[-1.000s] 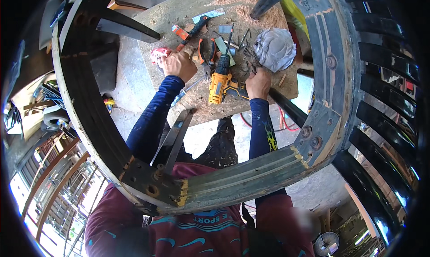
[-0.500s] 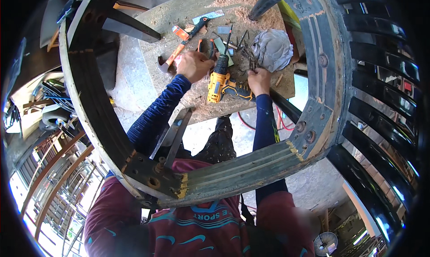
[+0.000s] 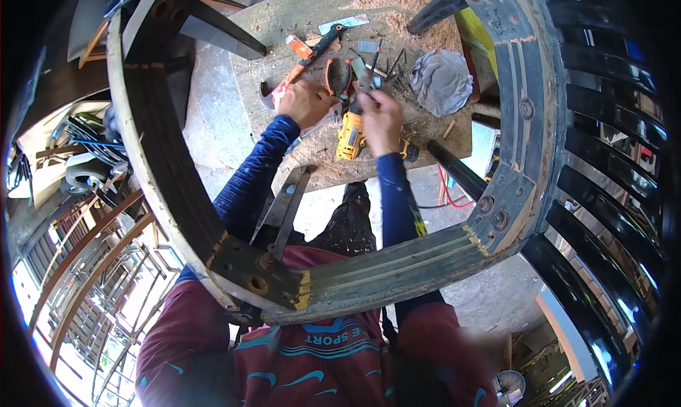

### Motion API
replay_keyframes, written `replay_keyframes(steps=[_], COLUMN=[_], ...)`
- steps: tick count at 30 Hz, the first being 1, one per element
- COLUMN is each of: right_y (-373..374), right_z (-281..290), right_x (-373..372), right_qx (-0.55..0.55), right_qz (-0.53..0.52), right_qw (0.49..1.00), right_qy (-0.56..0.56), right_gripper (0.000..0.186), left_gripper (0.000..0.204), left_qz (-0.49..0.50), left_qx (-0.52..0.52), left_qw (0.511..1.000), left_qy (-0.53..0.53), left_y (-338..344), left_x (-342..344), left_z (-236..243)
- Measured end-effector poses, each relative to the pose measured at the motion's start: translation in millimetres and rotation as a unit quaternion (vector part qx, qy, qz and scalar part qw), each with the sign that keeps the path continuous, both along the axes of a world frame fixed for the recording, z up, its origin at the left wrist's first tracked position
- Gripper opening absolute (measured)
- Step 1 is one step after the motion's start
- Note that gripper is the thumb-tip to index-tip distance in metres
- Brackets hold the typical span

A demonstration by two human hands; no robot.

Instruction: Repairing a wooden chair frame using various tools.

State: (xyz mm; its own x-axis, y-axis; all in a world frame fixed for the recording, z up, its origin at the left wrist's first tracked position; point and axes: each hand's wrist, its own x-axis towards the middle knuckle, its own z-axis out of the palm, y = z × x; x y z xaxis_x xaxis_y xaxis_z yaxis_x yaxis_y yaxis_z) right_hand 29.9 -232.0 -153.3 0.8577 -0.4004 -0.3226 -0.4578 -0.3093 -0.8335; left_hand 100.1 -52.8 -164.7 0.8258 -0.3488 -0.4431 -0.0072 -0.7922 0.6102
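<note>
A yellow-and-black cordless drill point(image 3: 350, 136) lies on the worn wooden bench point(image 3: 273, 17), partly covered by the person's right hand point(image 3: 381, 120). That hand's fingers are curled together over the drill's chuck end; whether they grip it cannot be told. At ten o'clock of the drill is the left hand point(image 3: 308, 103), its fingers bent; what they hold is unclear. Orange-and-black-handled pliers point(image 3: 330, 75) lie at twelve o'clock, an orange-and-black-handled hammer point(image 3: 323, 47) at eleven, pale wood shavings point(image 3: 404, 25) at one and a crumpled grey cloth point(image 3: 441, 81) at two. A dark, curved frame with bolts point(image 3: 397, 269) crosses at six o'clock.
</note>
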Motion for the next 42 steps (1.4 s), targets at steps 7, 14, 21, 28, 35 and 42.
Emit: replay_keyframes(steps=[7,14,21,28,35,42], right_y=[-111.3,-112.4,-112.4,-109.9,-36.2,42.5], right_z=[-51.1,-78.6,-60.3,-54.9,55.8,157.3], right_x=[-27.9,-37.3,-45.2,-48.4,-61.0,-50.5], right_qx=[-0.381,-0.388,-0.383,-0.302,0.258,0.573], right_qz=[0.072,0.110,0.130,0.062,0.169,0.312], right_qw=[0.916,0.912,0.908,0.951,0.951,0.754], right_qy=[0.096,0.078,0.107,-0.031,-0.010,0.081], right_gripper=[0.019,0.016,0.020,0.038,0.024,0.016], left_gripper=[0.029,0.053,0.069,0.068,0.046,0.052], left_qz=[0.120,0.364,0.396,0.332,0.364,0.458], left_qx=[-0.431,-0.567,-0.536,-0.421,-0.485,-0.439], left_qw=[0.859,0.679,0.722,0.838,0.786,0.764], left_qy=[0.249,0.292,0.189,0.096,0.119,0.117], left_y=[75.8,153.8,104.3,91.1,100.2,76.3], left_x=[0.0,-85.0,-143.1,-159.3,-147.0,-147.5], left_z=[92.2,192.4,260.9,271.7,259.9,289.0])
